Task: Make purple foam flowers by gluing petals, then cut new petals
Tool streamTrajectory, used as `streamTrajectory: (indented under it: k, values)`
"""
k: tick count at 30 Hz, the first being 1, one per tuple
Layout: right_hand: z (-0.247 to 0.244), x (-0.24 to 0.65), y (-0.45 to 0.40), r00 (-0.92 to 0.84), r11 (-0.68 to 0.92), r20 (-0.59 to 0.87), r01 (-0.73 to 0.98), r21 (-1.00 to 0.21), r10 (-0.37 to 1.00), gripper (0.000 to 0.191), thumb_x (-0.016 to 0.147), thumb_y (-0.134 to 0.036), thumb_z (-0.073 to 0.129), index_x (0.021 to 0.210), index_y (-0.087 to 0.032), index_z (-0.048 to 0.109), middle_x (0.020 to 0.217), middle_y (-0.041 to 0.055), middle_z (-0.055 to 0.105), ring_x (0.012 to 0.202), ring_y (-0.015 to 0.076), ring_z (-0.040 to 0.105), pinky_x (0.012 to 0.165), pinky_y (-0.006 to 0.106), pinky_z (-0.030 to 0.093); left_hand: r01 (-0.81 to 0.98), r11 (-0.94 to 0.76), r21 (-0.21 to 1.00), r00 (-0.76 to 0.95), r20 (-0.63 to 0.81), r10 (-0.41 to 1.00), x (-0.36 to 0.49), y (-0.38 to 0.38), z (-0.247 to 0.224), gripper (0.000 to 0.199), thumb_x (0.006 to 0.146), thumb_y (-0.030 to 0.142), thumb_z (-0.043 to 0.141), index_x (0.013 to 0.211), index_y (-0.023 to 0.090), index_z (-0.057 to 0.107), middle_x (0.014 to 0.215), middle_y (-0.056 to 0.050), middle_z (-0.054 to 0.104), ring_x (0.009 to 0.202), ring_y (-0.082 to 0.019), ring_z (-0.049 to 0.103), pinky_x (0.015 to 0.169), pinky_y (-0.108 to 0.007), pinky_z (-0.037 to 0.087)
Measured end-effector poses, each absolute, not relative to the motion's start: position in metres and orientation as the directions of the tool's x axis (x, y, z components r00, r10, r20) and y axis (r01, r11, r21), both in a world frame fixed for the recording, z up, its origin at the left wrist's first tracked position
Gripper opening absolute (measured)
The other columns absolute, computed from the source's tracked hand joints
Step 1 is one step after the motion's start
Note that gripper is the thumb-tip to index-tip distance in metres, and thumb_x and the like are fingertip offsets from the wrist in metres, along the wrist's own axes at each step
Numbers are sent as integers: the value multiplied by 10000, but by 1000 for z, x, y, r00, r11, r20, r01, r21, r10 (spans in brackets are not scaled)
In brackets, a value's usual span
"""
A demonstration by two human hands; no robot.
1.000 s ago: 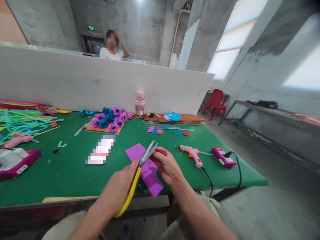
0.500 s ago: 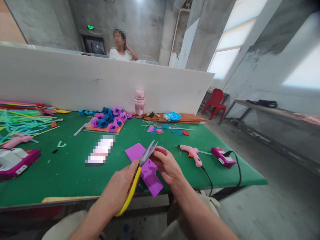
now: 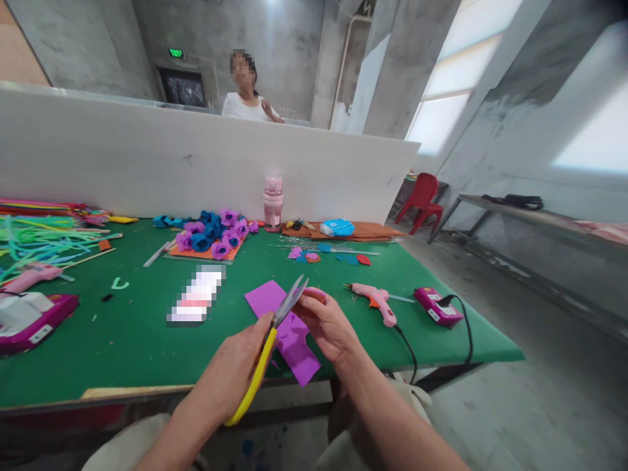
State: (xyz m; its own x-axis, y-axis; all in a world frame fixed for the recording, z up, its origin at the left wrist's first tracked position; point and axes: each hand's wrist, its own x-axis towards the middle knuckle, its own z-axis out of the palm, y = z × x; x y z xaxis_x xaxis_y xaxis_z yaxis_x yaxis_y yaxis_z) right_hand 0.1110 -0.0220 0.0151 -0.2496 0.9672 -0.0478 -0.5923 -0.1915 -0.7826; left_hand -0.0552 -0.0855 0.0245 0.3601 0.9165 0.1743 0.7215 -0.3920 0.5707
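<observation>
Yellow-handled scissors (image 3: 255,386) are gripped in my left hand (image 3: 238,366), their blades pointing up and slightly apart. My right hand (image 3: 328,324) pinches a small purple piece (image 3: 314,293) between thumb and fingers, right beside the blade tips. Below the blades, purple paper (image 3: 298,350) lies creased near the table's front edge, with a flat purple sheet (image 3: 265,296) to its upper left. Whether the pinched piece joins the paper underneath is hidden by the fingers and blades.
A pink glue gun (image 3: 375,301) and a magenta power block (image 3: 438,307) lie right on the green table (image 3: 137,353). Purple and blue paper flowers (image 3: 213,232), a pink bottle (image 3: 273,203) and small paper scraps (image 3: 304,255) are behind. A person (image 3: 245,104) is beyond the white partition (image 3: 196,157).
The person beyond the partition has shifted right and lowered a raised arm. My hands, the scissors and the purple paper look nearly the same.
</observation>
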Motion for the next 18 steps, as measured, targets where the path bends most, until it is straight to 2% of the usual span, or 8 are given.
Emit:
streamTrajectory:
  k: [12, 18]
  values:
    - [12, 111, -20, -260, -190, -37, -593, -783, 965, 152, 616, -193, 762, 749, -166, 694, 753, 7, 695, 724, 126, 625, 814, 275, 452, 714, -367, 596, 355, 143, 924, -54, -88, 24, 291, 868, 200, 356, 1145, 196, 447, 693, 2, 569, 584, -138, 525, 516, -214, 352]
    - [12, 113, -19, -264, -185, -30, -587, -788, 964, 167, 605, -196, 768, 754, -160, 700, 752, 10, 700, 724, 127, 629, 818, 284, 448, 729, -386, 565, 365, 156, 918, -57, -89, 23, 275, 868, 208, 363, 1133, 201, 438, 654, 17, 556, 531, -128, 488, 493, -211, 310]
